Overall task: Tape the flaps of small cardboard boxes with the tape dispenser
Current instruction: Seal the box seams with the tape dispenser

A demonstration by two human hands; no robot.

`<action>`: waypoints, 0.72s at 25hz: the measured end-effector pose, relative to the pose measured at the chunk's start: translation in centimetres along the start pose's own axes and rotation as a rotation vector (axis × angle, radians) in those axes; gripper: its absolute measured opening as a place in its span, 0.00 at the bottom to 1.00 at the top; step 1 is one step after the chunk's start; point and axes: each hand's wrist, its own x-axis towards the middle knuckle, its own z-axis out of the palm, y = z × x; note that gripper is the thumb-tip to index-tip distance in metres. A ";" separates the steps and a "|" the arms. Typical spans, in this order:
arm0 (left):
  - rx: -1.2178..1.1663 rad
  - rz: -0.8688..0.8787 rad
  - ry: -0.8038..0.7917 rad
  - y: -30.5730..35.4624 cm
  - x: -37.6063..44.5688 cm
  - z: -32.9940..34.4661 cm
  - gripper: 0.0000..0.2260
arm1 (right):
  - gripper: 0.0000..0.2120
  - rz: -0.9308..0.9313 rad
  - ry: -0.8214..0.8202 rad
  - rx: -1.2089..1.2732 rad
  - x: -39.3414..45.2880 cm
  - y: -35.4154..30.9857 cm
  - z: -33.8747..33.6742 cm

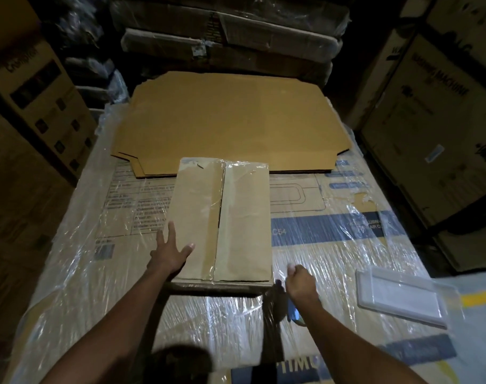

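Left hand [172,252] spread flat on box [222,220], right hand [301,281] at 4 o'clock gripping tape dispenser [293,311]; loose hold risks crooked seam.

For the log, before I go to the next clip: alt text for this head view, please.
A person's left hand rests open on a small cardboard box with tape along its centre seam, while the right hand grips a blue tape dispenser beside it. Behind lies a flattened cardboard sheet.
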 end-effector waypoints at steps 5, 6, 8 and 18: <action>0.013 -0.047 0.019 1.6 -1.9 2.2 0.41 | 0.20 0.271 -0.160 -0.272 1.2 5.4 -0.2; -0.007 -0.035 0.020 1.5 -1.9 2.2 0.42 | 0.22 0.240 -0.204 -0.244 1.8 6.0 0.5; -0.086 0.041 0.029 0.5 -2.1 2.0 0.41 | 0.24 0.198 -0.244 -0.231 2.8 6.8 1.5; 0.254 0.050 0.308 1.4 -6.8 3.1 0.30 | 0.19 -0.114 -0.014 -0.219 4.4 5.2 -4.5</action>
